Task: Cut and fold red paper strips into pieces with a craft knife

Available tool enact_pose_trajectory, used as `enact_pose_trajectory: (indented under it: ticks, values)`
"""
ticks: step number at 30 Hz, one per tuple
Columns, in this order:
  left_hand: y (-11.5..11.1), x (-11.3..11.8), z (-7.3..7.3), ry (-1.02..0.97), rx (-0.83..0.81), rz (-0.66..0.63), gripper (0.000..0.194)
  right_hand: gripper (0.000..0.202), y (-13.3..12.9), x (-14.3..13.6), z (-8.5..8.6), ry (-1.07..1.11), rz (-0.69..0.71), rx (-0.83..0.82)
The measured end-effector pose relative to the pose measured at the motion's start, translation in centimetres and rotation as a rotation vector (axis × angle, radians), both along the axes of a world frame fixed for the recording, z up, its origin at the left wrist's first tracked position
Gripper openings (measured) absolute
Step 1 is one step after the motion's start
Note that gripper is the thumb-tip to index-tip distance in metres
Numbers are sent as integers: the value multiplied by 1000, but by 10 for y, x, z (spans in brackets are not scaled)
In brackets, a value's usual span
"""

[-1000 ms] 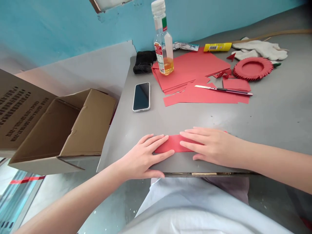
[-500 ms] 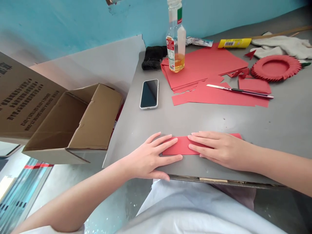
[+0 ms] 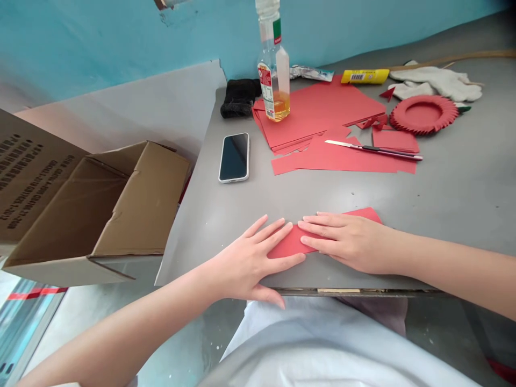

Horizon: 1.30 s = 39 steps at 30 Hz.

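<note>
A strip of red paper (image 3: 287,244) lies slantwise on the grey table near its front edge. Flat over its left end rests my left hand (image 3: 253,257), fingers spread and thumb past the table edge. My right hand (image 3: 350,241) lies across the middle of the strip, palm down with fingers stretched out and slightly apart. Both hands cover much of the paper; its right end shows beyond the right hand. Whether the strip is folded under my hands is hidden.
Behind my hands lie a smartphone (image 3: 234,157), red paper sheets (image 3: 322,107) and a utility knife (image 3: 373,149). A glass bottle (image 3: 272,86) stands on the sheets. Further right are a ruffled red paper ring (image 3: 397,115), a yellow tube (image 3: 365,76) and white gloves (image 3: 443,80). An open cardboard box (image 3: 137,207) stands left.
The red strip has turned, its right end now pointing further away from me. My right hand has moved slightly closer to my left. The view has shifted a little to the right.
</note>
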<state>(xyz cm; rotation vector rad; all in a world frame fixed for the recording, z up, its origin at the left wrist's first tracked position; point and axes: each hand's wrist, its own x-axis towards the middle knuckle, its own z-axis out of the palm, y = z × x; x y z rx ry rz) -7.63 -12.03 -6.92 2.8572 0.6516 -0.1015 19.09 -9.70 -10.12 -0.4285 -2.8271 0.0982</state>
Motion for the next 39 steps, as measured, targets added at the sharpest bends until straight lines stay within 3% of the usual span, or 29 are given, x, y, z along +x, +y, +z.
enact_pose_trajectory:
  ticks: [6,16,23,27,29,32,34,36,39]
  values:
    - [-2,-20,3,42,47,12,80,38,-3,18,-1,-43,-77,-41]
    - [-19,-47,7,2,-17,129,69,47,-3,94,-3,-71,-266,-94]
    - [-24,-54,14,-37,107,245,40,39,-13,98,-2,-87,-329,73]
    - [-5,-29,27,-200,306,309,17,34,-21,76,6,-25,-402,118]
    - [10,-1,27,-232,313,252,25,30,-16,65,13,39,-442,145]
    - [36,43,18,-128,246,86,42,28,14,61,24,130,-529,169]
    - [52,63,11,-79,218,27,48,30,44,70,27,157,-661,165]
    - [65,72,5,-53,190,17,47,34,73,85,23,115,-832,148]
    - [76,74,5,-14,188,11,40,33,101,103,12,-47,-894,82]
